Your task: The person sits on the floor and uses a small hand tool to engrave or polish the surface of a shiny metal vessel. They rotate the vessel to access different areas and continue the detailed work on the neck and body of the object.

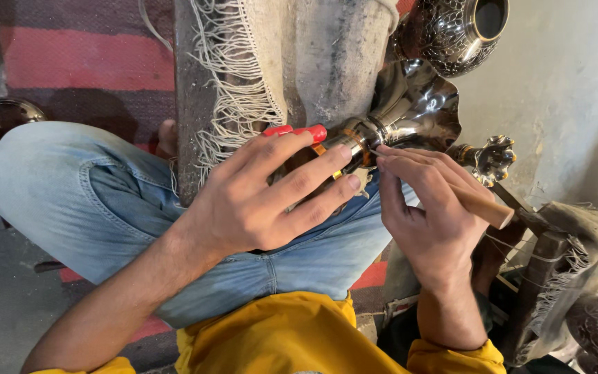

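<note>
Fingers wrapping metal vessel, tool beside

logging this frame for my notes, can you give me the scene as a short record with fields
setting: person seated cross-legged in blue jeans and a yellow top
left hand: left hand wraps the neck of a shiny metal vessel lying across the lap
right hand: right hand grips a wooden-handled tool, tip at the vessel's neck
red item: red-handled piece above the left fingers
behind: fringed cloth; second patterned metal pot
</note>
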A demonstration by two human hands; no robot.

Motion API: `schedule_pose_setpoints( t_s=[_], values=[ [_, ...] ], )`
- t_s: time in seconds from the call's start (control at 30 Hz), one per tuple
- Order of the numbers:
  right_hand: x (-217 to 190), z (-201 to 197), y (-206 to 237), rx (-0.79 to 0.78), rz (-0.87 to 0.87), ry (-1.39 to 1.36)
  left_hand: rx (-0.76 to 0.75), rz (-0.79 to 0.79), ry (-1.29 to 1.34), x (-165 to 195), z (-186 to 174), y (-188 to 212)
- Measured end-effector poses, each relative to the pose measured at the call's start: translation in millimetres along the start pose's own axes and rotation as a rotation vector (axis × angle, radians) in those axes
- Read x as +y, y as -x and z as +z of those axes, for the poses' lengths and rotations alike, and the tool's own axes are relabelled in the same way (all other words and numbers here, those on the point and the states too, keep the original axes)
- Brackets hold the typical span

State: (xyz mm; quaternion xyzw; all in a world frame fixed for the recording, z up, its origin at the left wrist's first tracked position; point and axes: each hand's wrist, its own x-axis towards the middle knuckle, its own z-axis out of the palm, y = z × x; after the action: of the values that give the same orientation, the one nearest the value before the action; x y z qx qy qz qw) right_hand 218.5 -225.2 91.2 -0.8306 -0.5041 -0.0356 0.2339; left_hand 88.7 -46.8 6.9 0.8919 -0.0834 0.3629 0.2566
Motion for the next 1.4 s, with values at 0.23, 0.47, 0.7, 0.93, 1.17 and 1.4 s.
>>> schedule_pose_setpoints(
  t_s=[0.23,0.47,0.7,0.93,1.17,1.4],
  values=[
    [-2.2,-1.9,-2.7,-0.024,-0.023,0.022,0.0,0.01,0.005,-1.3,-0.6,0.4],
    [-7.0,-6.5,-12.1,-0.044,-0.061,0.009,0.035,-0.052,0.044,1.7,0.5,0.7],
    [-11.7,-8.1,-17.2,-0.073,-0.049,0.026,0.056,-0.131,0.184,2.4,4.4,2.6],
    [-8.5,-12.5,-10.8,-0.108,-0.003,0.049,-0.012,-0.168,0.276,5.9,5.1,7.3],
    [-10.3,-13.7,-9.5,-0.118,0.032,0.057,-0.012,-0.168,0.248,8.3,7.4,10.5],
    [-14.1,-12.3,-10.9,-0.086,0.019,0.076,0.015,-0.283,0.33,13.3,14.2,10.0]
  ],
)
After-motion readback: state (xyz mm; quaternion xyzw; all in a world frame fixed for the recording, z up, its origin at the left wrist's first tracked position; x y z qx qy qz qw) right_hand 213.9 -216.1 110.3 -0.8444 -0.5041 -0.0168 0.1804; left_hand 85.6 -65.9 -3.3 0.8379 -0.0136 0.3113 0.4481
